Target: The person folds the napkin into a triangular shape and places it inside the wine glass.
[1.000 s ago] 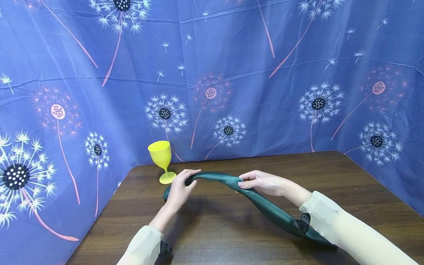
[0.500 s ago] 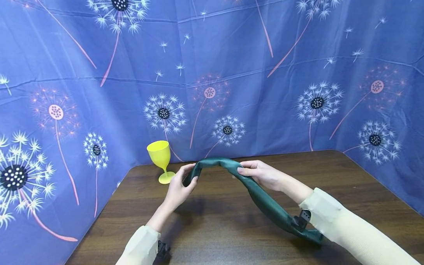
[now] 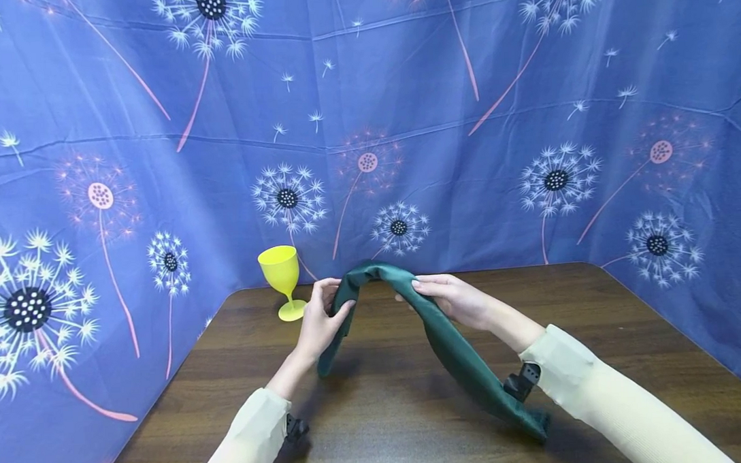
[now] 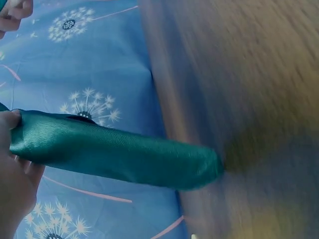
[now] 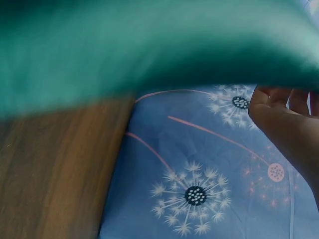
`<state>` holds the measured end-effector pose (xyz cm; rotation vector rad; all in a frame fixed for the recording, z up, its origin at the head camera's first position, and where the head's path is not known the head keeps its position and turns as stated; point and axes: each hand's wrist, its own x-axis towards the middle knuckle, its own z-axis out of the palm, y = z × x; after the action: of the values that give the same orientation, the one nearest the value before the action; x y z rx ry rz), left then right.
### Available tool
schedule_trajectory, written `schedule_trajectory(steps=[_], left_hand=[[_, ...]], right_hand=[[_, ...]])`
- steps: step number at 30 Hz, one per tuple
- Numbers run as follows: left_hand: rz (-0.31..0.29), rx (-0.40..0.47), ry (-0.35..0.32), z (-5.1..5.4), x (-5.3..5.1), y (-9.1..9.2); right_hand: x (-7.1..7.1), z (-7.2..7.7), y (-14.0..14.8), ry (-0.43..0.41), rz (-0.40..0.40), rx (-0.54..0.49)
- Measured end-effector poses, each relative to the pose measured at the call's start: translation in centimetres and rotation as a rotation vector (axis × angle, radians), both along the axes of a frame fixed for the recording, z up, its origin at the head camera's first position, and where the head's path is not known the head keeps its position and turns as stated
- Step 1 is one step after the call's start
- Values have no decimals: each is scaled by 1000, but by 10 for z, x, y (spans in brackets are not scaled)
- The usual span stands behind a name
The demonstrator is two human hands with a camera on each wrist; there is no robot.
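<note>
A long strip of dark green satiny cloth (image 3: 454,348) arches above the table between both hands. My left hand (image 3: 315,325) grips it near its left part, thumb in front and fingers behind, and a short end hangs below. In the left wrist view that cloth end (image 4: 119,154) stretches away from the left hand (image 4: 17,174). My right hand (image 3: 461,302) pinches the strip right of the arch's top, and the longer part slopes down to the right, passing beside the right wrist. The right wrist view shows the cloth (image 5: 149,45) blurred and close, above the right hand (image 5: 289,124).
A yellow goblet (image 3: 280,272) stands upright at the back left of the brown wooden table (image 3: 377,422), just behind the left hand. A blue curtain (image 3: 441,154) with dandelion prints hangs behind the table and along its sides.
The cloth's arch has risen and grown steeper. The left hand has moved slightly up and right, its short cloth end now hanging down on the hand's right. The right hand has risen slightly.
</note>
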<state>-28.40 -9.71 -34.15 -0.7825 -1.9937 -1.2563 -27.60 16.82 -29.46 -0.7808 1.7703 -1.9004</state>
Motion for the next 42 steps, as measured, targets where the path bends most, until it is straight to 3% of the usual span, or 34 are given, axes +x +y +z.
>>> schedule_trajectory(steps=[5,9,11,15,21,33,42], left_hand=[[35,-1,108,-1,0,7],[3,-23,187,-2,-1,10],[-31,-24,191,-2,-2,11],[-111,-9,134,-3,-1,13],[-151,-70,42,0,2,17],[-184,-19,-3,6,5,24],[-215,-75,-21,14,13,26]], right_hand=[[0,3,-4,32,1,14],[-3,5,-8,58,-45,5],[-3,7,-9,65,-70,-23],[-3,10,-12,80,-113,-79],[-1,17,-16,73,-210,-121],[1,27,-26,83,-270,-205],[2,31,-31,107,-326,-218]])
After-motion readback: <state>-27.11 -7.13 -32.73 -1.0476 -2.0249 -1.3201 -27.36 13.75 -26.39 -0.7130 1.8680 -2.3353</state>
